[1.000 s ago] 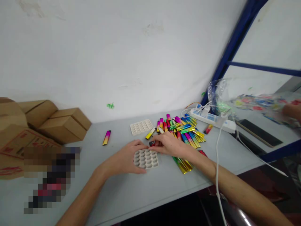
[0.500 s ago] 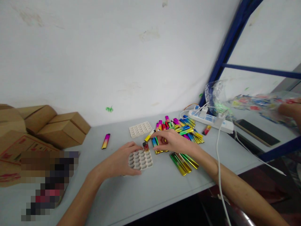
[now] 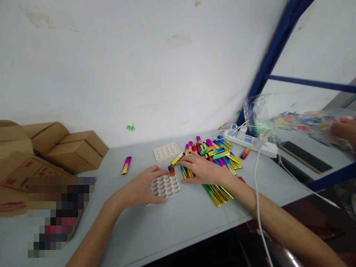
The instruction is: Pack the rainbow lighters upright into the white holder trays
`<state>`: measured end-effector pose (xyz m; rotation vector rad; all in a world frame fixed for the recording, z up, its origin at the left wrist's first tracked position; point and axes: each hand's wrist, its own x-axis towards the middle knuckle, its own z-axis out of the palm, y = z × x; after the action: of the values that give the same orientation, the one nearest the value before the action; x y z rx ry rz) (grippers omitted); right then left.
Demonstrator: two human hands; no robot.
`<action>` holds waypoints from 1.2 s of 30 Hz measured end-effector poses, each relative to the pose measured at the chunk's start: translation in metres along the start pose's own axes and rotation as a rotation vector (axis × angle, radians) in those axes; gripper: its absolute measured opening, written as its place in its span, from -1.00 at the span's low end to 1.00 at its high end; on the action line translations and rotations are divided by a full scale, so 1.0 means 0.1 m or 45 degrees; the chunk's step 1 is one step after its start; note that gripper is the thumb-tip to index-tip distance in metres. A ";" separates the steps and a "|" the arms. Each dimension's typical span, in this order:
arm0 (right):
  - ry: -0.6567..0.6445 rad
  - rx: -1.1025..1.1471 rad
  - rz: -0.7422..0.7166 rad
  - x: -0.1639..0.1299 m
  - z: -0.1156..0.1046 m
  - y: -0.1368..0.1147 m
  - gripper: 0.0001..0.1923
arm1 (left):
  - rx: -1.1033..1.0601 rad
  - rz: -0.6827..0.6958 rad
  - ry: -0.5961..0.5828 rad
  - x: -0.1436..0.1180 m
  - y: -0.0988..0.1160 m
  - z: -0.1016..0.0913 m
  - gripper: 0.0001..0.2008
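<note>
My left hand (image 3: 146, 185) grips the left side of a white slotted tray (image 3: 168, 189), thumb at the near edge and fingers at the far edge. A dark-topped red lighter (image 3: 171, 170) stands upright in the tray's far right corner, by my left fingertips. My right hand (image 3: 198, 168) lies over the left part of a pile of shiny multicoloured lighters (image 3: 219, 152), fingers spread and thumb apart. Its fingertips are beside a yellow lighter (image 3: 177, 159). Part of the pile is hidden under that hand. Several green-gold lighters (image 3: 215, 194) lie below my right wrist.
A second slotted tray (image 3: 167, 151) lies behind the first. A pink-yellow lighter (image 3: 126, 165) lies alone at left. Cardboard boxes (image 3: 80, 152) stand far left. A power strip (image 3: 250, 142), white cable (image 3: 258, 200) and phone (image 3: 304, 157) are at right. Another person's hand (image 3: 345, 131) is by a plastic bag (image 3: 303, 120).
My right hand has lowered onto the lighter pile and its fingers have stretched flatter. My left hand stays at the tray, with the red lighter still standing in it.
</note>
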<state>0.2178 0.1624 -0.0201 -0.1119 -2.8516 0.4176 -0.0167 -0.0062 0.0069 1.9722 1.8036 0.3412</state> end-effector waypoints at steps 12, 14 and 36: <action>0.341 0.563 0.060 -0.01 -0.17 0.00 -0.25 | -0.052 0.025 0.020 0.00 -0.07 0.02 -0.30; 0.359 0.678 0.076 -0.01 -0.17 -0.01 -0.27 | -0.058 0.025 0.020 0.00 -0.06 0.01 -0.29; 0.299 1.233 0.173 0.02 -0.20 -0.17 -0.62 | -0.027 -0.024 0.000 0.01 -0.12 0.04 -0.22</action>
<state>0.2201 0.1521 0.0034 -0.1491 -2.1321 1.6084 -0.0254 -0.0055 -0.0026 1.9397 1.8097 0.3533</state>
